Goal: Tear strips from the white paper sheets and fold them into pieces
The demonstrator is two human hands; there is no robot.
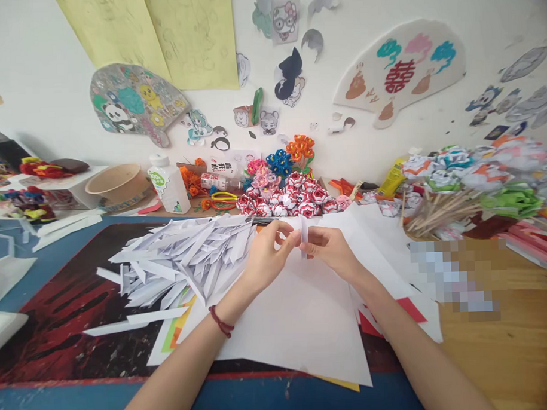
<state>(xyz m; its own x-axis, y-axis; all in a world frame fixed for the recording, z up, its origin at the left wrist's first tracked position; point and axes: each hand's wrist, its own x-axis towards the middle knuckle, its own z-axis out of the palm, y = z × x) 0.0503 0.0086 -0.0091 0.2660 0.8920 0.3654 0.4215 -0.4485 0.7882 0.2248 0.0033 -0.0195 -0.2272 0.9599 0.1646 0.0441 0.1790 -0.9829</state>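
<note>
Between both hands is a narrow folded paper strip (304, 231), held upright over a stack of white paper sheets (300, 323). My left hand (272, 250) pinches its left side between thumb and fingers. From the other side, my right hand (327, 249) has its thumb and fingertips closed on the same strip. A large heap of folded white paper strips (181, 256) lies to the left of my hands. Two loose strips (138, 320) rest in front of that heap. Yellow, orange and green sheets (178, 328) stick out under the white stack.
Along the wall stand red-and-white paper flowers (295, 195), a white bottle (169, 185) and a beige bowl (115, 180). At right are wooden sticks (448, 214) and more paper flowers (451, 163). A dark red-and-black mat (75, 307) covers part of the blue table (173, 403).
</note>
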